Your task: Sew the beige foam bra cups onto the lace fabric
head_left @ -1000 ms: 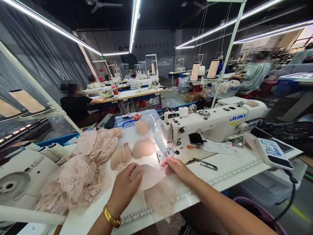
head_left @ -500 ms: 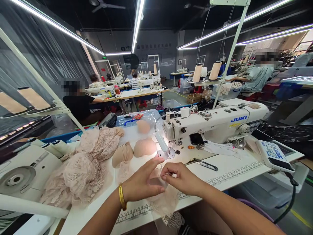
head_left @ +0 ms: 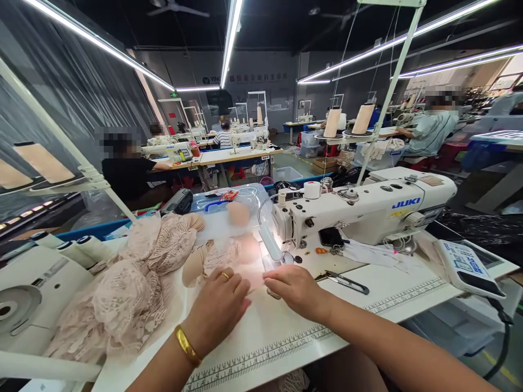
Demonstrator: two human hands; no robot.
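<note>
My left hand is palm down with its fingers curled over the near edge of a pale pink lace piece. My right hand pinches the right side of this thin fabric, just in front of the sewing machine's lit needle area. Its fingertips partly hide the cloth. The white sewing machine stands behind my right hand. Beige moulded cups lie left of the lace, and another cup shows near the needle, partly under the fabric.
A heap of pink lace covers the table's left side. Thread snips and a phone lie on the right. A control panel stands at the right edge. A clear plastic tray holds one cup. Other people sit at machines beyond.
My left hand went from spread fingers to curled, turning palm down and shifting left. The lace that hung over the front edge now lies farther in, toward the needle. The right hand still pinches.
</note>
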